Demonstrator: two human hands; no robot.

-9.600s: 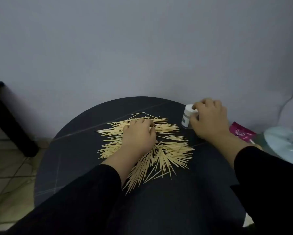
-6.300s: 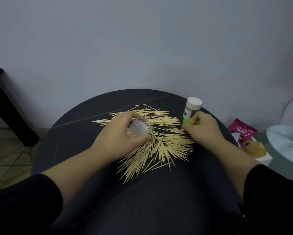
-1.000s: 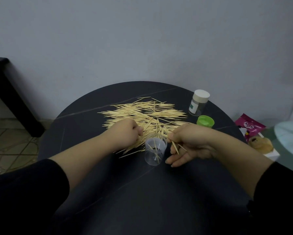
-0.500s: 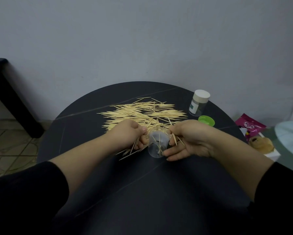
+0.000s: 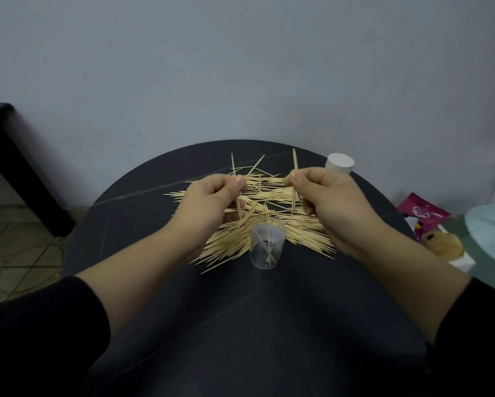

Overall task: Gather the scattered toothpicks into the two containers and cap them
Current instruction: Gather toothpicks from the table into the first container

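- Wooden toothpicks (image 5: 272,224) lie in one big pile, too many to count. The pile sits just behind the cup and spreads to both sides of it.
- One clear cup (image 5: 267,247) stands upright with no lid on the black table (image 5: 240,325). A few toothpicks lean inside it, tips up.
- One jar (image 5: 340,164) with a white cap stands well behind the cup, to the right. The right hand hides part of it.
- Two hands are held up over the pile, behind the cup.
- To the left of the cup, the left hand (image 5: 209,202) pinches a few toothpicks between thumb and fingers. They stand almost straight up, and one leans to the right.
- To the right of the cup, the right hand (image 5: 329,202) pinches a thin bunch the same way. It points straight up and down.
- Toothpicks in the pile lie flat. Most run left to right, and the ones beside the cup fan out toward the person.
- One pink packet (image 5: 421,213) lies off the table, far right of the cup.
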